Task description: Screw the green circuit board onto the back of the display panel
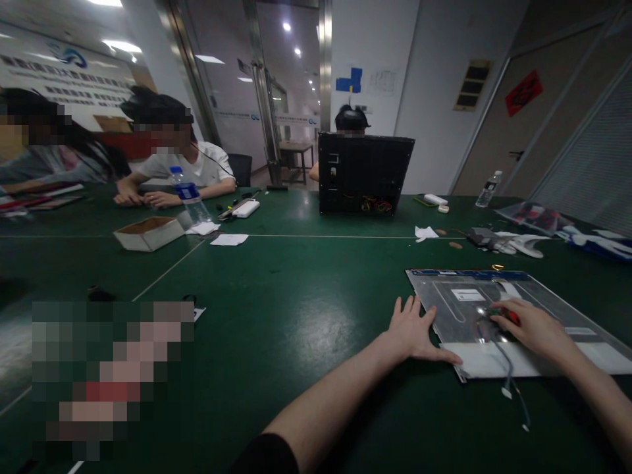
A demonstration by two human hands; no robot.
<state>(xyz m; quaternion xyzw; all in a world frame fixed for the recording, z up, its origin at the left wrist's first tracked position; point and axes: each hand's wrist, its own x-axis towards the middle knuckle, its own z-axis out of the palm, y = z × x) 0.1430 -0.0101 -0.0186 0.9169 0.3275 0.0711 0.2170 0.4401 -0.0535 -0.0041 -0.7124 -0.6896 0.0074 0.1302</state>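
A flat silver metal panel lies on the green table at the lower right, with a white label and a white strip along its near edge. My left hand lies flat with fingers spread on the table, touching the panel's left edge. My right hand rests on the panel with fingers curled round a small object with a red tip. A thin cable with a white plug runs from under that hand off the panel's near edge.
A black upright case stands mid-table with a person behind it. Two people sit at the far left beside a water bottle and an open cardboard box. Paper scraps, a second bottle and plastic bags lie at the right.
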